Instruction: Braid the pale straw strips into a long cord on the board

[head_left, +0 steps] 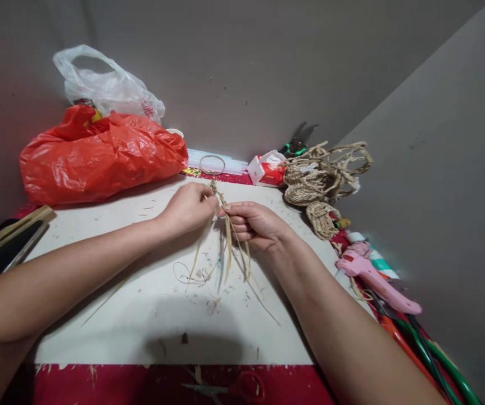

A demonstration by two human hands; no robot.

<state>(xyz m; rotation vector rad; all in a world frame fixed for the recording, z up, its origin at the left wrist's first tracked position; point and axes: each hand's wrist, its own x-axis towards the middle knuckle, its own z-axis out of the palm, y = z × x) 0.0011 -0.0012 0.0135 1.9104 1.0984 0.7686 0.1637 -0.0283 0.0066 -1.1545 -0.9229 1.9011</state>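
Over the white board, my two hands meet at a small braid of dried straw. My left hand is closed, its fingertips pinching the straw from the left side. With thumb and forefinger together, my right hand grips the braid from the right, just below the plaited part. Loose straw strands hang down from between the hands and fan out toward me. My fingers partly hide the point where the strands join.
Behind lie a red plastic bag, a white bag and a tissue pack. Coiled straw rope sits back right near pruning shears. A pink glue gun lies right; scissors lie on red cloth in front.
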